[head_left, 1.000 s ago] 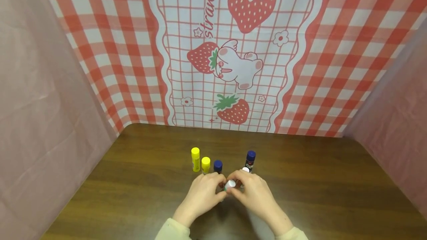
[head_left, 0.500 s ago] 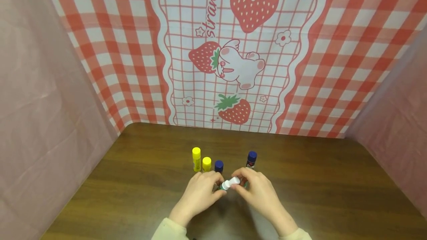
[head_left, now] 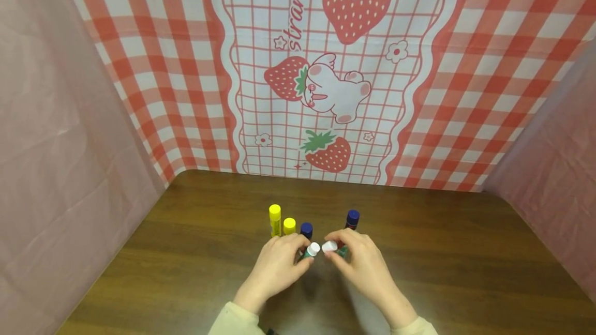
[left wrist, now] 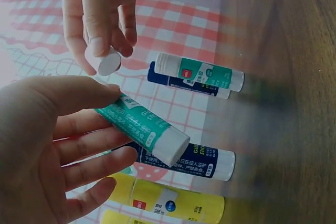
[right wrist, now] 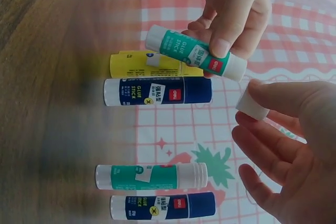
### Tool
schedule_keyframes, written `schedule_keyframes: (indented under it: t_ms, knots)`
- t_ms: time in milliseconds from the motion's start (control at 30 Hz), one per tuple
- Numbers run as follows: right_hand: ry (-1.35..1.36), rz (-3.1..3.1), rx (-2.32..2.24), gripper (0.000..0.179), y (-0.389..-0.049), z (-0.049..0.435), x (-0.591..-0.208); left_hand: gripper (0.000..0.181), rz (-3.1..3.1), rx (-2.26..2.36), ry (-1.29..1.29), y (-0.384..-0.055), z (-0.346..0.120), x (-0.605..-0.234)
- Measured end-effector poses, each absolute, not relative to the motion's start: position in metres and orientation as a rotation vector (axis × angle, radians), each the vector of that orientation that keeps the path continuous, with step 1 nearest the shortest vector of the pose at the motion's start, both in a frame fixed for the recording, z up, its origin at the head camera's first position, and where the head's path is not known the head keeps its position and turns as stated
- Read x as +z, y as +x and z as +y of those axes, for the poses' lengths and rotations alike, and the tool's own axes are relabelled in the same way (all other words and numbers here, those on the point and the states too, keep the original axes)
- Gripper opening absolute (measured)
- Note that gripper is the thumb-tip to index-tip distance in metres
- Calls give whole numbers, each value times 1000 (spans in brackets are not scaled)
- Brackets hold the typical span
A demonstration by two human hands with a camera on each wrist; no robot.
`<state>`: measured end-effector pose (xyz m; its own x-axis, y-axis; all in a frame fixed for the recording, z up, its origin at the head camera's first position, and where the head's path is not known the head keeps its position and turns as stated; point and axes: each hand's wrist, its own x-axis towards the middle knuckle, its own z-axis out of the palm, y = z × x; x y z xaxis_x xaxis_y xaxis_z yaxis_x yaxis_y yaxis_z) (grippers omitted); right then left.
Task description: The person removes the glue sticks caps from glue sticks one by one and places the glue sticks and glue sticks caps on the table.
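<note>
My left hand [head_left: 276, 262] pinches a green glue stick [right wrist: 197, 52] between thumb and fingers, its white end [head_left: 314, 248] tilted toward the other hand. Opposite it, my right hand [head_left: 368, 268] pinches a small white cap [right wrist: 252, 103] by thumb and fingertips. A short gap separates cap and stick. Behind the right hand stands a second green glue stick [right wrist: 152, 177], upright, with its ribbed white neck bare. One dark blue glue stick [head_left: 352, 218] stands near it; another dark blue glue stick [head_left: 306, 229] is just behind the left fingers.
Two yellow glue sticks, a farther one [head_left: 275, 219] and a nearer one [head_left: 289, 225], stand upright left of the blue one on the brown wooden table [head_left: 209, 242]. A red-checked strawberry cloth [head_left: 326, 92] hangs behind the table; pink cloths flank it.
The hands have moved apart. The white cap came away from the end of the green glue stick and shifted right with my right hand. The standing glue sticks stay put.
</note>
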<state>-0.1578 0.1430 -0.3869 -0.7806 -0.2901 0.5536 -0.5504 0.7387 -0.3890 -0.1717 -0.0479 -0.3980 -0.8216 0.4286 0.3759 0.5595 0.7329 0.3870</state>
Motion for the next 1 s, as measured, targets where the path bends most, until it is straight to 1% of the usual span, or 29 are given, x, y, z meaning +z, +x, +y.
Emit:
schedule_keyframes:
  t_ms: [333, 733, 1000]
  knots:
    - [636, -2420, 779, 27, -160, 147, -388, 20, -2699, -766, -730, -173, -51, -400]
    - [510, -2391, 837, 31, -162, 159, -389, 20, -2670, -844, -599, -176, -62, -398]
    - [485, -2298, 843, 32, -174, 171, -389, 19, -2631, -912, -492, -182, -74, -392]
